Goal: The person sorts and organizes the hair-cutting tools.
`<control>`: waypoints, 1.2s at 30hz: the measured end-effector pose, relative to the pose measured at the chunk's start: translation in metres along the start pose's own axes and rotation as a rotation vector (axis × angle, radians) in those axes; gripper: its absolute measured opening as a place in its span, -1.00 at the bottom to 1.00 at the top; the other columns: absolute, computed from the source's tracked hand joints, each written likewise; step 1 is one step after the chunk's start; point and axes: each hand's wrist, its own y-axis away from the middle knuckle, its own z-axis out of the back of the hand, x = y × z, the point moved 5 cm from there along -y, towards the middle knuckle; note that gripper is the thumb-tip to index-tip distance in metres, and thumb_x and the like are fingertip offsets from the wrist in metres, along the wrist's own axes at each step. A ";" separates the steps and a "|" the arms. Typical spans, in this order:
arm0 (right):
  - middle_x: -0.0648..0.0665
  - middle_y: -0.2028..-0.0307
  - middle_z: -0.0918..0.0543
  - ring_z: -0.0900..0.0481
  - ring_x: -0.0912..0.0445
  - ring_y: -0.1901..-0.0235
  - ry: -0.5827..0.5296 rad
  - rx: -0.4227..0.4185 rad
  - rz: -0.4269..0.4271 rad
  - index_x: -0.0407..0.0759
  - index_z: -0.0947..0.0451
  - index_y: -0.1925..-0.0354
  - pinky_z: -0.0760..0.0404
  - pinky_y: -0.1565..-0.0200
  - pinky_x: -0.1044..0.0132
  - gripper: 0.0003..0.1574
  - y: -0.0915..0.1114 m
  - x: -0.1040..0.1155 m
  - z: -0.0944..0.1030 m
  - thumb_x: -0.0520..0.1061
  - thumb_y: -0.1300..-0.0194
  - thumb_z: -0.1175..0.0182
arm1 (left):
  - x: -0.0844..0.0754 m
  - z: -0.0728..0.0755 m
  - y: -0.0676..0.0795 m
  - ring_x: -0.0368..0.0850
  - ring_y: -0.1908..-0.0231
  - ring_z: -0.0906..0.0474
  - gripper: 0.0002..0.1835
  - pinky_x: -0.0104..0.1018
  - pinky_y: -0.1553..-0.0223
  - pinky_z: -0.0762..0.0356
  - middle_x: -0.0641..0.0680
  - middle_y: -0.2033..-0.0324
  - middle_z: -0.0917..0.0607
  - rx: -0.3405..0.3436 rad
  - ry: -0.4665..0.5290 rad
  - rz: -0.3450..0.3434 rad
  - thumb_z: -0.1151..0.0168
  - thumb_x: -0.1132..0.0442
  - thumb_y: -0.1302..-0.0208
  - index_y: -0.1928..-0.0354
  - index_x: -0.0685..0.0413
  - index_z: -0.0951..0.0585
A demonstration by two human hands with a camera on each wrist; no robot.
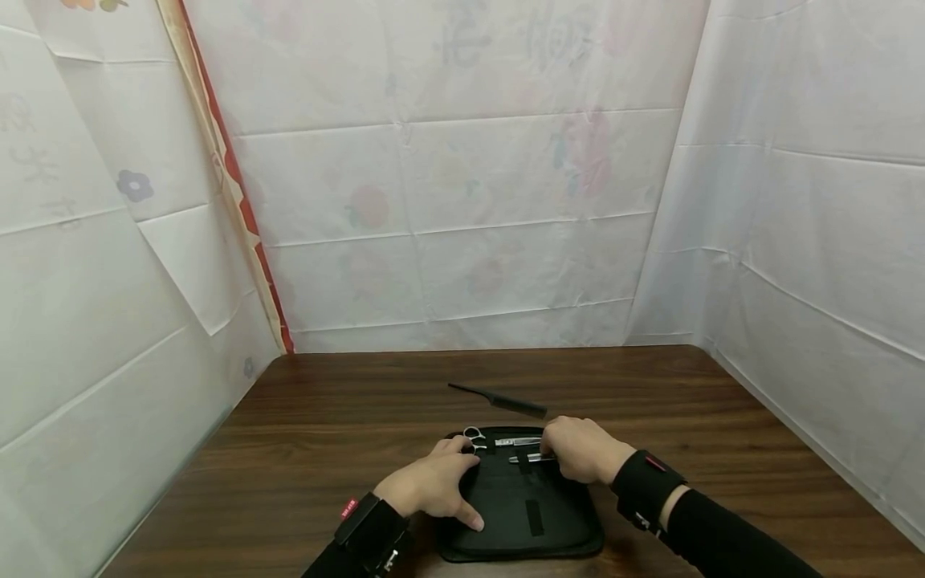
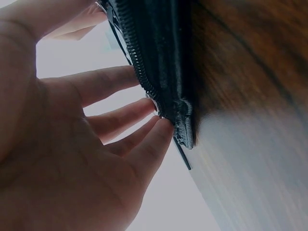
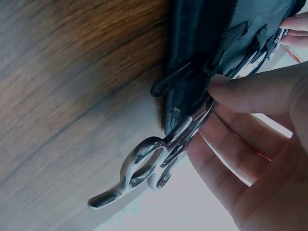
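Observation:
A black zip case (image 1: 506, 502) lies on the wooden table. Near its far edge, one pair of hairdressing scissors (image 1: 516, 441) is tucked under a strap, finger rings to the left. My right hand (image 1: 578, 449) pinches the second pair of scissors (image 3: 182, 137) between thumb and fingers at the case's right edge. Its silver finger rings stick out past the edge in the right wrist view, and its tip points left under a strap. My left hand (image 1: 433, 479) rests at the case's left edge with fingers spread, fingertips touching the zipped rim near the first pair's rings.
Beyond the case a black tail comb (image 1: 513, 404) lies on the brown table (image 1: 347, 401). White sheets (image 1: 462, 177) hang behind and on both sides. A zip pull (image 3: 171, 79) hangs from the case's edge beside my right hand.

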 end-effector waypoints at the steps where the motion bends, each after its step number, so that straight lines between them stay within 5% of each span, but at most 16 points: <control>1: 0.00 0.36 -0.71 -0.62 0.18 0.38 0.002 -0.003 0.003 -0.06 -0.78 0.31 -0.57 0.40 0.28 -0.63 0.000 0.001 0.000 -0.49 -0.20 -0.24 | 0.000 0.000 0.000 0.12 -0.48 -0.11 -0.06 0.12 -0.25 -0.43 0.11 -0.47 -0.26 0.000 -0.001 0.000 -0.65 -0.11 0.06 -0.37 0.12 -0.51; 36: -0.02 0.32 -0.70 -0.65 0.11 0.31 0.016 -0.014 0.027 -0.07 -0.77 0.28 -0.60 0.37 0.26 -0.69 -0.006 0.007 -0.004 -0.45 -0.23 -0.27 | -0.001 0.000 0.000 0.12 -0.47 -0.11 -0.07 0.10 -0.25 -0.42 0.11 -0.47 -0.27 0.003 -0.007 -0.003 -0.64 -0.11 0.05 -0.37 0.11 -0.51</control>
